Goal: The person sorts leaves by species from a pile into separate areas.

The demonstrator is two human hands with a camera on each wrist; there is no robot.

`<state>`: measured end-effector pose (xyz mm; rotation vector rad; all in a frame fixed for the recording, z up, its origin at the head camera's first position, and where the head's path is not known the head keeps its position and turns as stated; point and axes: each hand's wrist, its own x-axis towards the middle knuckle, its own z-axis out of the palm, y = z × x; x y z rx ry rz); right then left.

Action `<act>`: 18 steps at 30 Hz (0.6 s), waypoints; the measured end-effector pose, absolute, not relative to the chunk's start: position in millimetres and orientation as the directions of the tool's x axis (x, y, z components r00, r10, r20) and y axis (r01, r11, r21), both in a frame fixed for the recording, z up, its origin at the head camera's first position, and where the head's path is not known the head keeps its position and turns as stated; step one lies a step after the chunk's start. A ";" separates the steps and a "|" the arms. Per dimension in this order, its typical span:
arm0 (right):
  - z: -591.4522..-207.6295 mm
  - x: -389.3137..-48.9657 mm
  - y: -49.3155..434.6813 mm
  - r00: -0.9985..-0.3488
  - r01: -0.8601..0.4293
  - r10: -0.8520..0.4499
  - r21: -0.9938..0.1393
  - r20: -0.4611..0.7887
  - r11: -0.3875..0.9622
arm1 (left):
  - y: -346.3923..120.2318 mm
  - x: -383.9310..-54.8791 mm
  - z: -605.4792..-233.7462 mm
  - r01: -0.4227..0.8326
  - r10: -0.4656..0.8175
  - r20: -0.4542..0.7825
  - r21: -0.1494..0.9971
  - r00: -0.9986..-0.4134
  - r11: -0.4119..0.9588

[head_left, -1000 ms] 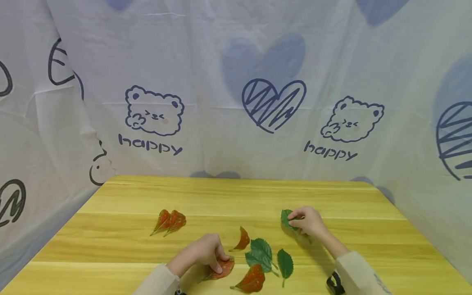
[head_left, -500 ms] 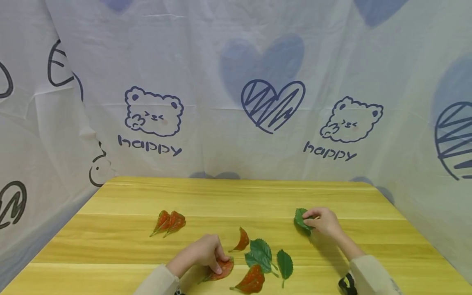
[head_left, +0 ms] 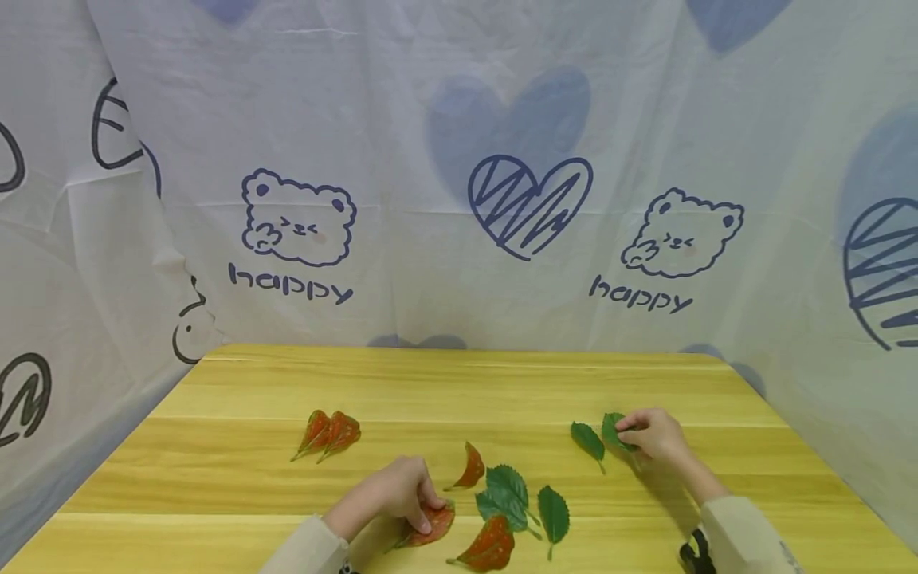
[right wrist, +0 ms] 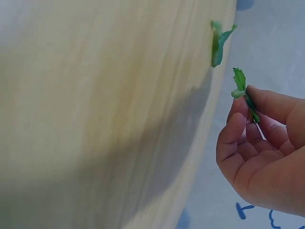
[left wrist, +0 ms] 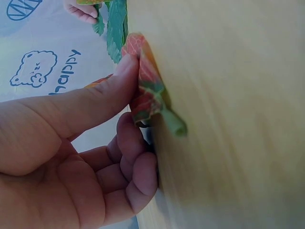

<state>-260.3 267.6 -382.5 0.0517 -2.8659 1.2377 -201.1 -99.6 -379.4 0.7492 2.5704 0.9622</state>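
Near the front of the table my left hand (head_left: 397,490) pinches a red leaf (head_left: 439,524) between thumb and fingers. In the left wrist view the thumb lies over that leaf (left wrist: 148,78), whose stem end sticks out past the fingers. My right hand (head_left: 656,436) is farther back on the right, holding a green leaf (head_left: 613,429) by thumb and fingertips. The right wrist view has this leaf (right wrist: 239,80) upright in the pinch. Just left of it, another green leaf (head_left: 588,441) lies on the table.
Two overlapping red leaves (head_left: 343,430) lie at the back left. Between the hands are a small red leaf (head_left: 472,466), overlapping green leaves (head_left: 508,490), a single green leaf (head_left: 555,514) and a red leaf (head_left: 491,544). A printed cloth (head_left: 402,263) hangs behind the wooden table (head_left: 237,478).
My right hand has moved right with a green leaf in its fingers. One green leaf now lies on the table where the hand was. The left hand has stayed put on the red leaf.
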 end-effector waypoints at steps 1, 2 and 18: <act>-383.4 -260.5 269.2 -1.000 -0.031 -0.019 -0.726 0.024 0.687 | -99.6 -201.2 -379.4 0.367 0.564 -0.090 0.674 -0.821 0.641; -384.0 -260.6 270.6 -1.000 -0.028 -0.019 -0.725 0.020 0.689 | -99.5 -201.2 -379.2 0.367 0.564 -0.091 0.673 -0.821 0.643; -394.5 -267.7 271.1 -0.999 0.017 -0.015 -0.699 -0.039 0.715 | -100.3 -201.3 -380.3 0.372 0.561 -0.086 0.664 -0.823 0.649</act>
